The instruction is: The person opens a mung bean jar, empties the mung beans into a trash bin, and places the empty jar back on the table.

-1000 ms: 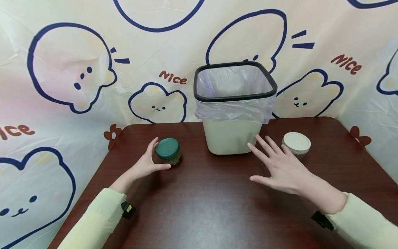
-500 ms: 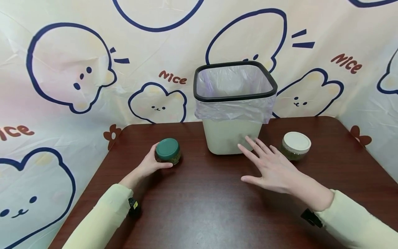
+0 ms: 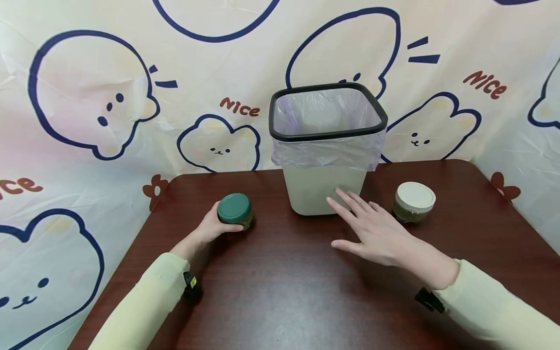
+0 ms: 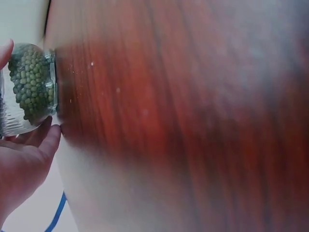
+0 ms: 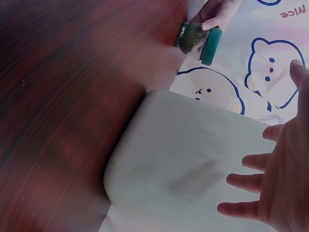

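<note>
A glass jar with a green lid (image 3: 235,209) stands upright on the left part of the table. My left hand (image 3: 206,229) grips its side, thumb in front and fingers behind. Green beans (image 4: 31,84) show through the glass in the left wrist view. My right hand (image 3: 378,236), palm down with fingers spread straight, is over the table before the pale waste bin (image 3: 323,187); its fingertips overlap the bin's lower front in the head view. Nothing is in that hand. To its right stands a second jar with a white lid (image 3: 414,200), also holding something green.
The bin has a black rim (image 3: 328,136) and a thin purplish liner (image 3: 328,153) folded over it. It stands at the back of the dark brown wooden table (image 3: 271,282). A printed cloth (image 3: 210,73) hangs directly behind the table.
My left hand has closed round the green-lidded jar, which was between its spread fingers before. My right hand has moved left, away from the white-lidded jar. The view has shifted slightly.
</note>
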The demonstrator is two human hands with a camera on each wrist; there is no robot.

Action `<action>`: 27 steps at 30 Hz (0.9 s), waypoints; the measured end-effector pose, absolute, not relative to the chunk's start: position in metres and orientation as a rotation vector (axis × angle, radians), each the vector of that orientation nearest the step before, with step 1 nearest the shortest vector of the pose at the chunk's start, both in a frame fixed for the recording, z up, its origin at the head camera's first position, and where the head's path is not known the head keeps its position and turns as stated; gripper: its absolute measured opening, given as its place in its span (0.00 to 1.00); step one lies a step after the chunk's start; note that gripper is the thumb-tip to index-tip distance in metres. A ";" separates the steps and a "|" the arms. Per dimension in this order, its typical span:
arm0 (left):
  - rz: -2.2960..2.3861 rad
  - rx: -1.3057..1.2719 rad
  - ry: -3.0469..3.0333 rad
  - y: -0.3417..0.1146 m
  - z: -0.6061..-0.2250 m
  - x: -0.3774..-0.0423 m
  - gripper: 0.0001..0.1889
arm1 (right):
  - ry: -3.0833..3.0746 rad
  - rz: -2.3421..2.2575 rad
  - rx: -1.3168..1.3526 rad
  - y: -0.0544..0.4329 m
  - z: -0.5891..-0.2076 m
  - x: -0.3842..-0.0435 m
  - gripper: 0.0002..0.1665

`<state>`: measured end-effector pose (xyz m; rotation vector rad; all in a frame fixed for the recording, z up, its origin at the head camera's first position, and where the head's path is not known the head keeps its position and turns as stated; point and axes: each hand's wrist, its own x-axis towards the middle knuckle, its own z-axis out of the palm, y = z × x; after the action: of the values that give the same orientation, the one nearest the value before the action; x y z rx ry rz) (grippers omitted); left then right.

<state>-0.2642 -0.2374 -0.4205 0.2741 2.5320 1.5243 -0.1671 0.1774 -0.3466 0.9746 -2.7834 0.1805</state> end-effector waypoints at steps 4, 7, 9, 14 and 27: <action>1.512 0.279 2.554 -0.237 -0.422 -0.265 0.47 | -2.767 0.235 1.004 0.174 -0.345 -0.169 0.48; 1.509 0.282 2.568 -0.237 -0.423 -0.266 0.46 | -2.740 0.283 1.030 0.170 -0.343 -0.170 0.48; 1.511 0.285 2.572 -0.237 -0.424 -0.266 0.46 | -2.731 0.313 1.033 0.167 -0.342 -0.171 0.47; 1.511 0.306 2.596 -0.235 -0.421 -0.262 0.45 | -2.761 0.424 1.018 0.158 -0.337 -0.174 0.46; 1.589 0.631 2.555 -0.215 -0.388 -0.227 0.42 | -2.761 0.670 1.036 0.140 -0.326 -0.178 0.42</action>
<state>-0.2274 -0.2151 -0.3885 0.6308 2.5546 1.5889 -0.1784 0.1402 -0.3259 1.0362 -2.7610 0.6702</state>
